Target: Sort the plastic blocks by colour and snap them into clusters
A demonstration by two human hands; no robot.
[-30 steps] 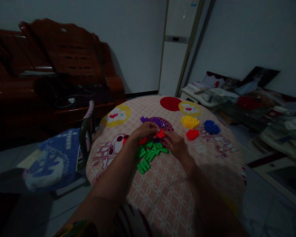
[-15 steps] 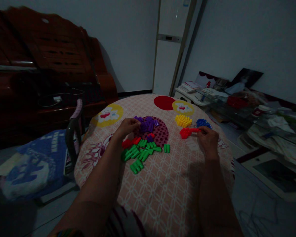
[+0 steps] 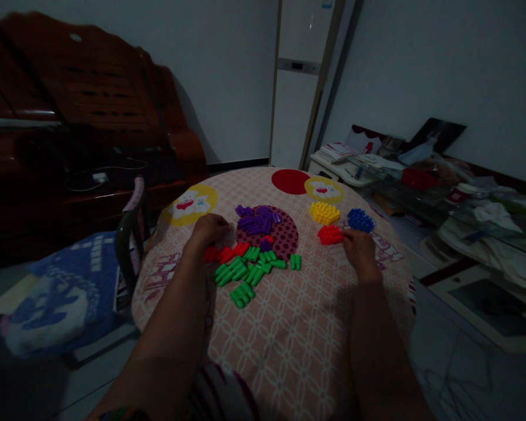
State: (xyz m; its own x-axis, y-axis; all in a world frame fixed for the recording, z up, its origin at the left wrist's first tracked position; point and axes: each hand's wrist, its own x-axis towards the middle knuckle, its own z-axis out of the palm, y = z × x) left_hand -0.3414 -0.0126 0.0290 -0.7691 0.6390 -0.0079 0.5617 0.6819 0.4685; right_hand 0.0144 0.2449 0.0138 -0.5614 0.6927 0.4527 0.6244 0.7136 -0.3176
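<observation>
Small plastic pegs lie sorted by colour on a round table (image 3: pixel 289 327) with a patterned cloth. My left hand (image 3: pixel 208 228) rests curled by a few loose red pegs (image 3: pixel 221 253), just left of the purple pile (image 3: pixel 256 221). Green pegs (image 3: pixel 245 272) spread out below it. My right hand (image 3: pixel 357 247) lies on the cloth, fingertips touching the red pile (image 3: pixel 330 234), with the blue pile (image 3: pixel 360 220) beyond. A yellow pile (image 3: pixel 325 213) sits further back. The dim light hides whether either hand holds a peg.
A chair with a blue cushion (image 3: pixel 65 286) stands at the table's left. A dark wooden sofa (image 3: pixel 70 140) runs along the left wall. A low table with papers and clutter (image 3: pixel 403 169) fills the right side. A tall white unit (image 3: pixel 298 82) stands in the corner.
My right hand went from the middle heap to the red pile at right, carrying a red peg there. My left hand drew back from the purple pile to the loose red pegs.
</observation>
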